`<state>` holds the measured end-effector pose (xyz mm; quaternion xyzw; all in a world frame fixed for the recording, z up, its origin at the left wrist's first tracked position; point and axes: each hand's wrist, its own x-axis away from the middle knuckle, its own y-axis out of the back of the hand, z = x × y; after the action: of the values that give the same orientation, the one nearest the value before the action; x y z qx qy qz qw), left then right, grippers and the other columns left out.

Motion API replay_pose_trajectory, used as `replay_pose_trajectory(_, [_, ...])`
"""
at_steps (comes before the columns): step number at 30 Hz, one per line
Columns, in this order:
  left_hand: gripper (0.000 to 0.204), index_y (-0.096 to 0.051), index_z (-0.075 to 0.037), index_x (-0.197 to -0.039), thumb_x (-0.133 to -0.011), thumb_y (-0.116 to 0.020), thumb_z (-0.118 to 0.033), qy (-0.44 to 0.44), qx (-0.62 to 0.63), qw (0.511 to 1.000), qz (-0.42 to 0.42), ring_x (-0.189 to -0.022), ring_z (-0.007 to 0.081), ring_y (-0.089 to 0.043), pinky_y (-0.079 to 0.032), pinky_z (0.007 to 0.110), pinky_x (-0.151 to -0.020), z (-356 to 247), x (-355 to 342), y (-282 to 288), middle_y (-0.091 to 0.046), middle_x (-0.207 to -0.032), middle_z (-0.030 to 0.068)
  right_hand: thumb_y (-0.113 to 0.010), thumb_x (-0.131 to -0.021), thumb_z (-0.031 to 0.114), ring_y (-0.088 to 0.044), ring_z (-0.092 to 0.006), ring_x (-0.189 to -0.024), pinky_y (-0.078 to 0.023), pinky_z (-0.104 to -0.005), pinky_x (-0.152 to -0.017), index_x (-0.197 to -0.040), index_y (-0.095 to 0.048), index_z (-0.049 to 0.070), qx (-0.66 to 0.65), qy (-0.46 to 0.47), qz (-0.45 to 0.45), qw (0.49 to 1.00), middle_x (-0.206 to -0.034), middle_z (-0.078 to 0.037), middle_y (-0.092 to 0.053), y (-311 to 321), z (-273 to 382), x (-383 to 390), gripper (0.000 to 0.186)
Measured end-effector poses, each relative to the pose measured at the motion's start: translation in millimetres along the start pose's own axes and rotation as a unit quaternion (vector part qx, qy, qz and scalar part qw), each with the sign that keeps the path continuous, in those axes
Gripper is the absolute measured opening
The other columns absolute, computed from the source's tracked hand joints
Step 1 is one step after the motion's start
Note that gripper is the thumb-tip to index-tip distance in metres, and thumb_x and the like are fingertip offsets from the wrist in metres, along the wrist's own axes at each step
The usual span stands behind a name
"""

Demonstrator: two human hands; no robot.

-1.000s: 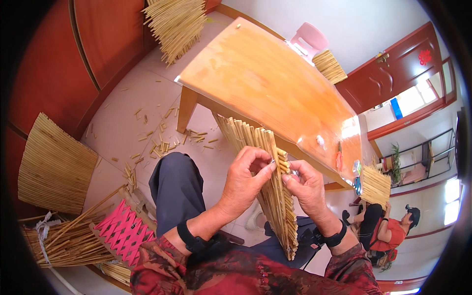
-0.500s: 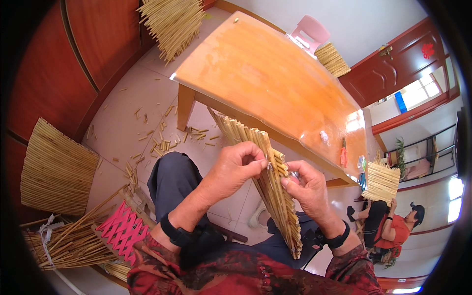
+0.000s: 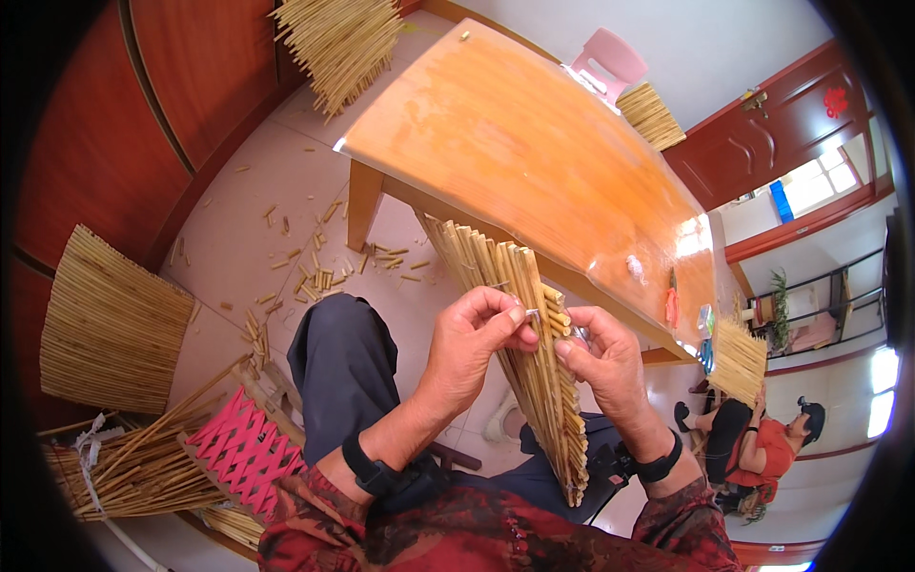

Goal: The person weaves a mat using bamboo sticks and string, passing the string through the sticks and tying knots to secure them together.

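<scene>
A panel of tied straw-coloured stalks slants between my knees, its upper end near the table's edge. My left hand is closed in a pinch at the panel's left face. A small whitish bit, perhaps thread or wire, shows at those fingertips. On the other side, my right hand grips the panel's edge between thumb and fingers, just beside the round cut stalk ends. Something small and shiny, too unclear to name, shows by the right fingers.
Ahead stands a wooden table with scissors at its right end. Cut stalk pieces litter the floor. At left are a finished-looking stalk panel, a stalk bundle and a pink-webbed stool. A co-worker holds another panel.
My left hand has moved slightly right and down along the panel, its fingers more curled at the whitish bit. My right hand keeps its grip, and the co-worker's panel is a little lower.
</scene>
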<state>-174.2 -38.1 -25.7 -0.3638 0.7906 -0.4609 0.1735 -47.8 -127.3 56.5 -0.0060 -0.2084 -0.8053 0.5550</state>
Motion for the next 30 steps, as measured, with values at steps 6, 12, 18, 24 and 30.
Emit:
replay_pose_trajectory(6, [0.010,-0.054,-0.001,-0.093,-0.084,-0.057,-0.003,-0.068,-0.148,0.987,-0.002,-0.076,0.0088,-0.056,-0.049,0.025,-0.069,1.9,4.2,-5.8,-0.058,-0.087,0.0031,-0.062,-0.079,0.006,-0.048,-0.0029,-0.076,-0.041,-0.0178,-0.067,-0.103,-0.056,-0.001,-0.016,0.000,-0.001,1.000,-0.088,0.001,-0.055,-1.3,3.7,-1.8,0.026])
replay_pose_trajectory(12, [0.005,-0.056,-0.001,-0.087,-0.083,-0.058,-0.001,-0.085,-0.224,0.971,-0.014,-0.074,0.0049,-0.053,-0.047,0.020,-0.066,3.4,-3.0,-4.7,-0.056,-0.081,-0.0009,-0.062,-0.079,0.007,-0.047,-0.0024,-0.074,-0.040,-0.0173,-0.066,-0.104,-0.055,-0.001,0.002,0.008,0.002,1.000,-0.086,0.002,-0.054,-0.8,3.2,-2.5,0.027])
replay_pose_trajectory(18, [0.006,-0.054,-0.002,-0.082,-0.079,-0.058,0.001,-0.065,-0.182,0.979,-0.058,-0.067,0.0093,-0.055,-0.047,0.024,-0.059,-1.4,-7.6,-3.6,-0.056,-0.076,0.0010,-0.062,-0.079,0.009,-0.046,-0.0015,-0.072,-0.039,-0.0162,-0.064,-0.103,-0.056,-0.001,-0.012,0.008,0.000,1.000,-0.084,0.004,-0.054,-5.1,0.8,-1.9,0.027])
replay_pose_trajectory(24, [0.013,-0.050,-0.003,-0.075,-0.068,-0.061,0.001,-0.417,-0.678,0.605,-0.037,-0.058,0.0260,-0.054,-0.046,0.031,-0.054,-18.9,-10.9,-8.2,-0.049,-0.069,0.0123,-0.063,-0.077,0.009,-0.043,-0.0007,-0.069,-0.037,-0.0151,-0.062,-0.100,-0.056,-0.002,0.015,0.011,0.003,1.000,-0.082,0.004,-0.052,-7.2,1.4,-5.7,0.026])
replay_pose_trajectory(30, [0.007,-0.054,-0.004,-0.078,-0.074,-0.059,-0.001,0.020,-0.285,0.958,0.020,-0.058,0.0119,-0.054,-0.044,0.024,-0.057,-22.0,-2.0,4.2,-0.054,-0.070,0.0013,-0.063,-0.077,0.007,-0.044,-0.0009,-0.070,-0.039,-0.0156,-0.062,-0.102,-0.056,-0.001,0.020,-0.003,0.012,1.000,-0.084,0.004,-0.053,-4.5,4.1,-3.0,0.027])
